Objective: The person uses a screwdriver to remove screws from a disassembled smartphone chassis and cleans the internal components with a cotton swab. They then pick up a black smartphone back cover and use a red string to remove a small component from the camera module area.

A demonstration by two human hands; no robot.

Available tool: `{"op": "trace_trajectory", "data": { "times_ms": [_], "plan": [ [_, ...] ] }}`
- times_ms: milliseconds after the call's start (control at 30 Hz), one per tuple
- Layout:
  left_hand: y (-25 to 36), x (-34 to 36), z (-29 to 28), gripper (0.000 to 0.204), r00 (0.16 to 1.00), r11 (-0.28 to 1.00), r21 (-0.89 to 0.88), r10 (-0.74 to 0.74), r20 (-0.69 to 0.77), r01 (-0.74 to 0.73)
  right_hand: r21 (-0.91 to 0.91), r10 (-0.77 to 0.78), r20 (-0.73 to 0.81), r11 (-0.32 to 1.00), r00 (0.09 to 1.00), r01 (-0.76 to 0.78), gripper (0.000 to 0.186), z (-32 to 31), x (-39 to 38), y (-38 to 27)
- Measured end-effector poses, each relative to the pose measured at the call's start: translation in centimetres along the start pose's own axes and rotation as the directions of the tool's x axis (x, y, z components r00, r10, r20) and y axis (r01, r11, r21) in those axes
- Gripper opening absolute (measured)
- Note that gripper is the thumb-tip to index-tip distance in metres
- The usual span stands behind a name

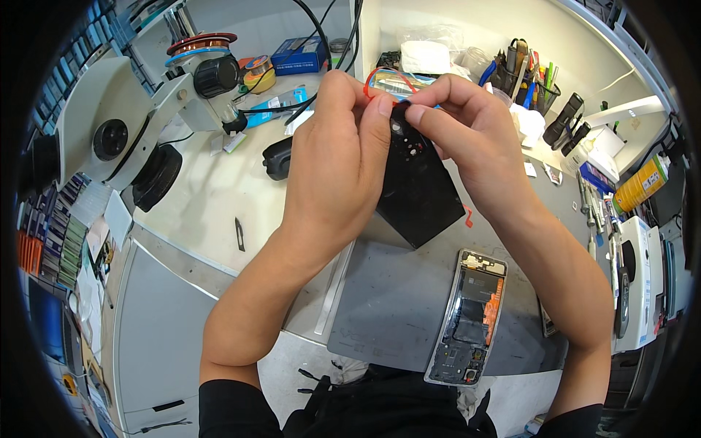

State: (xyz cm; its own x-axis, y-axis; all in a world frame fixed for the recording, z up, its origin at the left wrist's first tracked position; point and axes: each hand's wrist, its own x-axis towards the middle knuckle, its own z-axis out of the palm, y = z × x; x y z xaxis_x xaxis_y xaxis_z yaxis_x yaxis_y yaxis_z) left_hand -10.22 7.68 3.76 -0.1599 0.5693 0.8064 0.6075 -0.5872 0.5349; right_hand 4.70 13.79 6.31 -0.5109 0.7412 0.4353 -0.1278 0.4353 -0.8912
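Note:
In front of me my left hand (336,160) pinches the upper left edge of a black phone back cover (422,191), thumb toward me. My right hand (471,131) is closed at the cover's top edge, thumb and forefinger pressed together. A thin red strip (380,71) loops above the cover between my fingertips; its ends are hidden. Small holes and pale specks show near the cover's top. Below the cover, an opened phone (467,317) lies on the grey mat (387,306), its inner parts and an orange ribbon exposed.
A microscope (109,135) stands at the left. A small blade (239,234) lies on the bench beside my left forearm. Another red scrap (468,215) shows by the cover's right edge. Behind are a tool holder (522,80) and a blue box (299,56); a yellow can (641,184) is at right.

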Motion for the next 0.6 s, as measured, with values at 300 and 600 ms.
{"op": "trace_trajectory", "data": {
  "times_ms": [300, 600],
  "plan": [
    [-0.20, -0.12, 0.06, 0.019, 1.000, 0.999, -0.022, -0.023, 0.000, 0.023, -0.016, 0.018, -0.004, 1.000, 1.000, -0.018, 0.015, -0.23, 0.03, -0.16],
    [-0.71, 0.13, -0.21, 0.020, 0.994, 0.975, -0.205, -0.098, -0.045, 0.087, 0.051, 0.069, -0.002, 0.996, 0.998, -0.069, 0.015, -0.72, -0.02, -0.07]
  ]
}}
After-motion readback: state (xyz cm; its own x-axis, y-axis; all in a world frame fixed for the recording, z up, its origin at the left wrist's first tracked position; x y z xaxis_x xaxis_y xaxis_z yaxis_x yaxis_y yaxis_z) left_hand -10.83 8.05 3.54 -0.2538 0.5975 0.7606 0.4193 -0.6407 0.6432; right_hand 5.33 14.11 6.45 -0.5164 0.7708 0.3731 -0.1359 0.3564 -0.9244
